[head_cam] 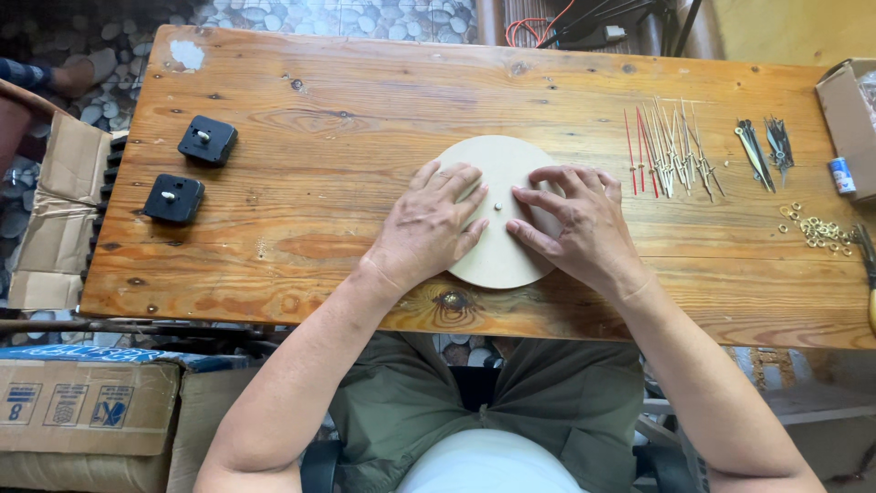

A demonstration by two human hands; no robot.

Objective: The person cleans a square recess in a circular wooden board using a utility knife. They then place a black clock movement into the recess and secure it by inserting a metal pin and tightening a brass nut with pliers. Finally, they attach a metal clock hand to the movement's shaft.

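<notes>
Under both palms lies a round disc of pale, matt fibreboard, smooth and unpainted. The table around it is knotty pine planking with a worn, faintly glossy varnish. Outward from the right hand, thin metal clock hands glint; farther out, small brass washers shine. Outward from the left hand, two black plastic boxes look matt.

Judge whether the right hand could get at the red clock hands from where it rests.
Probably yes: the right hand lies flat on the round board, and only bare table separates it from the red clock hands.
</notes>
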